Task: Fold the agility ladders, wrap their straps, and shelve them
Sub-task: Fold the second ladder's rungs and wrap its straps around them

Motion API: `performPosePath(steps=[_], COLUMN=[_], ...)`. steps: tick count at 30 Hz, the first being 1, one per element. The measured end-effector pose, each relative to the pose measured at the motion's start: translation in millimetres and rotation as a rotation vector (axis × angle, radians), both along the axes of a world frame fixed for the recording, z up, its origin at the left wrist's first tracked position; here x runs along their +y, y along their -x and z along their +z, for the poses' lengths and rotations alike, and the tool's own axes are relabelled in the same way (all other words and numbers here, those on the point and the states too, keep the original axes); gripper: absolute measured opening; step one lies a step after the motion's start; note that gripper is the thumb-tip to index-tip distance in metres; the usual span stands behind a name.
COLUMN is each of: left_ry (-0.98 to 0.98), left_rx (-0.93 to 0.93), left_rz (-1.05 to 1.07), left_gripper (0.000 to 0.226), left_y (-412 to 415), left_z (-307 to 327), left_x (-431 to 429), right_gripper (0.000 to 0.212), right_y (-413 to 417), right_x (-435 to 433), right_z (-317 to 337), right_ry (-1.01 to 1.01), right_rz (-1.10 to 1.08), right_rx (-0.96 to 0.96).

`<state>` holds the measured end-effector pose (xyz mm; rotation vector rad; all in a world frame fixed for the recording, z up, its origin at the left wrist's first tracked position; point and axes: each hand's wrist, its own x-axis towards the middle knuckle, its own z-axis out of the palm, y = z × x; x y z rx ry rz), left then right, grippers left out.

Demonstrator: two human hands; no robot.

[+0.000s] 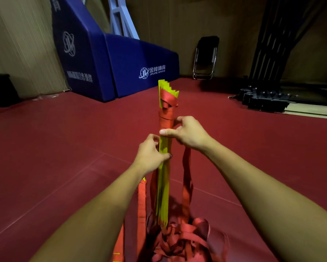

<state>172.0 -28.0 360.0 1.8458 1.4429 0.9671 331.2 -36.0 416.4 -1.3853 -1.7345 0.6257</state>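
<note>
Item: the rung bundle [164, 167], a folded agility ladder's yellow rungs in one tight stack, is being held above the red floor [54, 148] at mid-scene.
Long axis: it is being pointed from near to far, from the strap heap [179, 241] to a jagged far tip. It is probably tilted away rather than upright, as the wide lens is bending the view.
Wrapping: the red strap turns [166, 118] are being carried on the far part only. The near stretch is being left bare yellow.
Left hand [151, 154]: its fingers are being curled round the bare stack from the left, nearer than the other hand.
Right hand [190, 134]: it is being clamped on the bundle from the right at the nearest turn, with the thumb [166, 132] laid across the front.
Loose strap [187, 178]: it is being let hang from under the right hand, right of the bundle, down to the heap.
Deciding relation: the bare yellow between the two hands is being offered for the next turn. The free strap is lying right of the bundle, so the right hand is judged the nearer to it.
Hidden: the bundle's near end is being buried by the heap, and the right fingertips are being screened behind the stack.
Second bundle [141, 201]: it is being shown wrapped in red at near left, partly cut off by the left forearm.
</note>
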Motion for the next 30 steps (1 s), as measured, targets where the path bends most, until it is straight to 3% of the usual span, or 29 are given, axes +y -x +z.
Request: performPosePath(steps=[3, 7, 13, 17, 21, 25, 30], left_ry=[0.110, 0.142, 0.084, -0.114, -0.115, -0.075, -0.064], left_rx=[-0.315, -0.415, -0.295, 0.201, 0.241, 0.160, 0.104], left_rz=[-0.086, -0.195, -0.211, -0.117, -0.061, -0.006, -0.009], left_gripper=[0.045, 0.038, 0.040, 0.070, 0.052, 0.061, 0.056], left_y=[0.2, 3.0, 0.5, 0.6, 4.5, -5.1, -15.2], left_z=[6.1, 14.8, 15.9, 0.7, -8.0, -5.9, -13.9], left_x=[-1.2, -5.6, -4.7, -8.8, -12.4, -14.1, -18.2], right_gripper=[0.030, 0.013, 0.027, 0.035, 0.045, 0.050, 0.051], right_y=[-7.2, -18.2, -11.0, 4.7, 14.1, 14.4, 24.6], right_x=[-3.3, -7.0, -0.6, 4.8, 2.5, -2.9, -9.1], right_z=[7.9, 8.6, -4.5, -11.7, -15.4, -13.7, -15.2], right_ry=[0.081, 0.114, -0.022, -0.068, -0.095, -0.092, -0.138], right_rz=[0.118, 0.195, 0.082, -0.038, -0.180, -0.283, -0.468], right_rx=[0.136, 0.212, 0.203, 0.118, -0.085, -0.069, -0.044])
